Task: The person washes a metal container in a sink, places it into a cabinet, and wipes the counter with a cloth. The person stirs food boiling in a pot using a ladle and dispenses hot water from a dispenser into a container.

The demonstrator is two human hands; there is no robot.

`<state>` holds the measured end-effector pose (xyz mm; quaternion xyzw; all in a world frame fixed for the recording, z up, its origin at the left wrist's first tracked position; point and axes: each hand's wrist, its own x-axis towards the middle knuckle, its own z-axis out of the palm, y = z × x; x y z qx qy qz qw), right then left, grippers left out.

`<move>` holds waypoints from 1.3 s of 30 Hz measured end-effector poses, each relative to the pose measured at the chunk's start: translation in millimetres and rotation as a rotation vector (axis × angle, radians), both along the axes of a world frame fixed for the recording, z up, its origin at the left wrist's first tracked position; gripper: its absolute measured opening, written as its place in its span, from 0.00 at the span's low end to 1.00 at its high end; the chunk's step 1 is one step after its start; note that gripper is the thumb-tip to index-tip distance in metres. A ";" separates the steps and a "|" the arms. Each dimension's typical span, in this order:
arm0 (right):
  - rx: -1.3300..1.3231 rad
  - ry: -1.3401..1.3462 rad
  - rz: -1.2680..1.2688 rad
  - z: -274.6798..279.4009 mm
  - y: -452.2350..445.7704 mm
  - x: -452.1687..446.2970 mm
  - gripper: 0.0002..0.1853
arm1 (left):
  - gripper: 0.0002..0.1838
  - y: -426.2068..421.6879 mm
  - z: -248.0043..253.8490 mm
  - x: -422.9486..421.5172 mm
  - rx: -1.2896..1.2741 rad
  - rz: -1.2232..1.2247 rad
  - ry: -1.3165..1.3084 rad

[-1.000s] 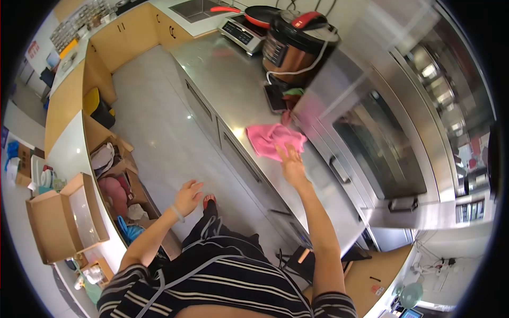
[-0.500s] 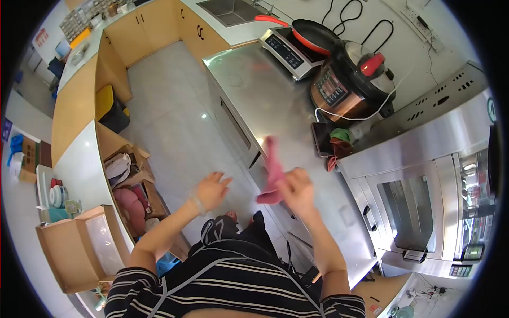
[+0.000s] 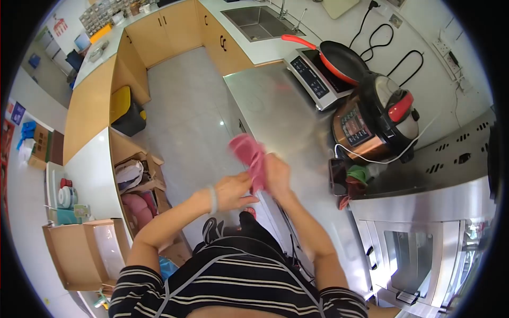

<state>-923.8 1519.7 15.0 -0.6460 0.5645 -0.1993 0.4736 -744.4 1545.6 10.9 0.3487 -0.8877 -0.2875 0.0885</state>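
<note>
A pink cloth (image 3: 249,151), slightly blurred, hangs in the air in front of my body, by the edge of the steel worktop. My right hand (image 3: 278,175) is closed on its right side, and the cloth's loose end flares up and to the left. Close against the cloth's lower left side is my left hand (image 3: 233,192), with a pale band at the wrist. Its thumb sticks out apart from the fingers, and the fingertips are partly hidden at the cloth.
On the steel worktop (image 3: 286,122) stand an induction cooker (image 3: 313,79) with a red-handled frying pan (image 3: 343,59), and an electric pressure cooker (image 3: 366,116). A phone (image 3: 337,176) lies near green and brown cloths (image 3: 357,177). A steel oven (image 3: 408,254) is at right, an open cardboard box (image 3: 74,254) at left.
My left hand has moved right, up to the cloth. The right hand has shifted left and up with the cloth, which has swung upward. The view has turned slightly, showing more sink.
</note>
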 end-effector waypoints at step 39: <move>-0.056 -1.209 -1.166 -71.1 -130.3 178.1 0.21 | 0.27 -187.5 -42.6 119.5 0.765 0.104 0.935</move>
